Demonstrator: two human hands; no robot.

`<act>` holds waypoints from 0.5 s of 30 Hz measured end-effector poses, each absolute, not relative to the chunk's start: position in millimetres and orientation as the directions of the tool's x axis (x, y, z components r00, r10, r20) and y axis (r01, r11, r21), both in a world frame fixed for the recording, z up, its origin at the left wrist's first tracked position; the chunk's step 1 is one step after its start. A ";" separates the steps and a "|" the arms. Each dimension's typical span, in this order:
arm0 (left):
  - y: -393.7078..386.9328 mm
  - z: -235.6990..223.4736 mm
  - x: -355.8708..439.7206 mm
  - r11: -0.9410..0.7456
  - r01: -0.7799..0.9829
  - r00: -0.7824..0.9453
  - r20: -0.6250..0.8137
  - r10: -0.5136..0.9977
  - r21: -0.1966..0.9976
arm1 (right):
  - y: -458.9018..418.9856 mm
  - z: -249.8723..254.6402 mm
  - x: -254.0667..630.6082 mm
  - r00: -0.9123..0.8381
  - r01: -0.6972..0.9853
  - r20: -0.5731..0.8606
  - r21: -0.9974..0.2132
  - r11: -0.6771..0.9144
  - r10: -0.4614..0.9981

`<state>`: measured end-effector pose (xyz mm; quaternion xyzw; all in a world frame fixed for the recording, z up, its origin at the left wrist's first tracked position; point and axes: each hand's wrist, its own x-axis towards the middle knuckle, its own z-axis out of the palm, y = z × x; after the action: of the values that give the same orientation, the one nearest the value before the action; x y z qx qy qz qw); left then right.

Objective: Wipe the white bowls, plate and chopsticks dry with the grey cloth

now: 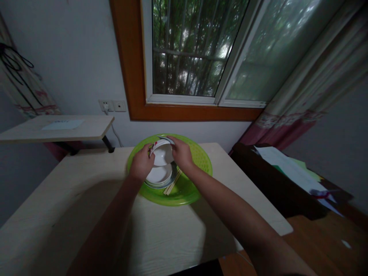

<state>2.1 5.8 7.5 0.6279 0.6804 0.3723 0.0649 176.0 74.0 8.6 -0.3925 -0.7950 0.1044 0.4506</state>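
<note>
A white bowl (161, 154) with a red pattern on its outside is held tilted, its inside turned toward me. My left hand (143, 163) grips its left rim, thumb at the inside. My right hand (181, 152) is closed at the upper right rim. A thin pale blue-grey piece shows at the right fingers; its kind I cannot make out. Just below the held bowl, more white bowls (158, 174) sit stacked in a green plastic basin (186, 196). Beside the stack lie light wooden chopsticks (172, 183), their far ends near a grey metal dish (174, 173).
The basin stands on a pale wooden table (161, 234) against the wall below a window (198, 50). A raised shelf (94, 128) with a paper sheet is at left, near a wall socket (106, 105). Papers (290, 172) lie on dark furniture at right, beside a curtain (287, 103).
</note>
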 end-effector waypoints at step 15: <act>6.7 2.8 1.4 -0.127 0.744 -0.166 0.365 0.916 0.656 | 71.8 7.1 177.8 -0.335 0.526 0.650 -0.471 0.708 0.682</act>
<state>1.4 6.7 2.8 0.6367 0.6518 0.3976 0.1081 177.8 71.8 7.1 -0.3717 -0.8123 0.0884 0.4408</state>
